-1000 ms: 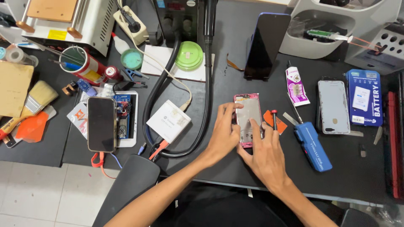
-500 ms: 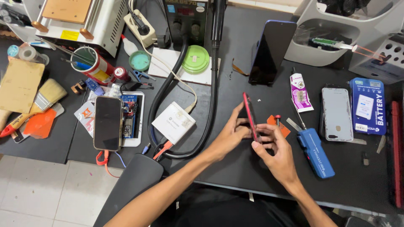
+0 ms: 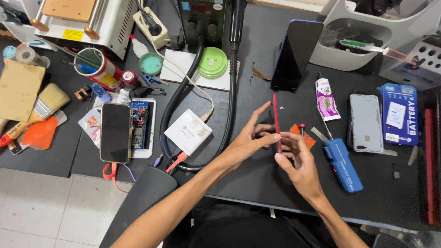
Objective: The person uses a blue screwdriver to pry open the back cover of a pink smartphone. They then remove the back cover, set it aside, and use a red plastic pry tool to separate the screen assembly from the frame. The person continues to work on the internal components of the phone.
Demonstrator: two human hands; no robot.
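Both my hands hold a thin red phone point(image 3: 276, 120) that stands on edge above the black work mat point(image 3: 257, 174), so I see only its narrow red side. My left hand point(image 3: 250, 140) grips it from the left, index finger stretched up along it. My right hand point(image 3: 297, 160) pinches its lower end from the right. Just behind my right hand lie an orange plastic pick point(image 3: 308, 138) and a small red-capped screwdriver point(image 3: 302, 128). I cannot tell which face of the phone points where.
A blue rectangular tool point(image 3: 342, 164), a glue tube point(image 3: 325, 98), a grey phone back point(image 3: 365, 122) and a blue battery box point(image 3: 398, 114) lie to the right. A dark screen panel point(image 3: 295, 53) leans behind. To the left are a white adapter point(image 3: 188, 132), a black hose point(image 3: 232, 87), a dark phone point(image 3: 115, 132) and brushes.
A second ago the phone lay flat in my hands with its pale inner side up. It has been turned upright onto its edge and lifted slightly.
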